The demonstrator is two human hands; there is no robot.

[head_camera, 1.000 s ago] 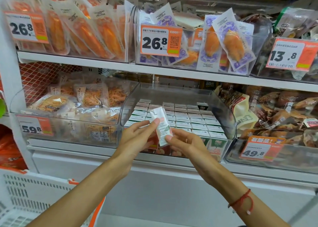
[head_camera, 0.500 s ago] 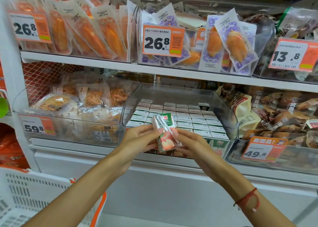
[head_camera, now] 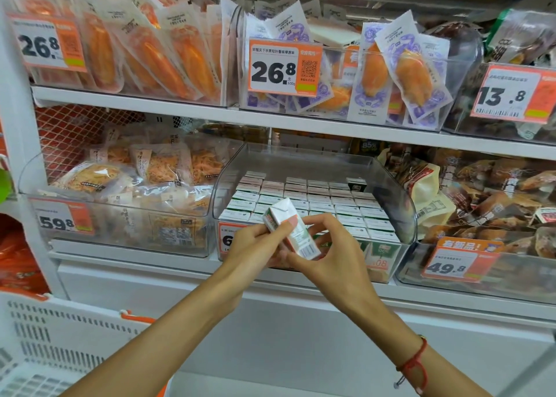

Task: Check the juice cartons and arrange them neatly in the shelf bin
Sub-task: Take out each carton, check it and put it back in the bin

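- White plastic basket (head_camera: 54, 351) sits at the lower left, below the shelf (head_camera: 180, 110).
- Left hand (head_camera: 255, 246) grips the juice carton (head_camera: 290, 231) by its left side, fingers curled round the top end.
- Carton is tilted, pale top up-left, barcode end down-right, held just in front of the clear bin (head_camera: 400, 204) full of packed cartons (head_camera: 331, 207).
- Right hand (head_camera: 328, 255) pinches the carton's lower end, thumb beneath, fingers arched over.
- Half a second ago the fruit-printed face showed; now the carton is turned to its white barcode side.
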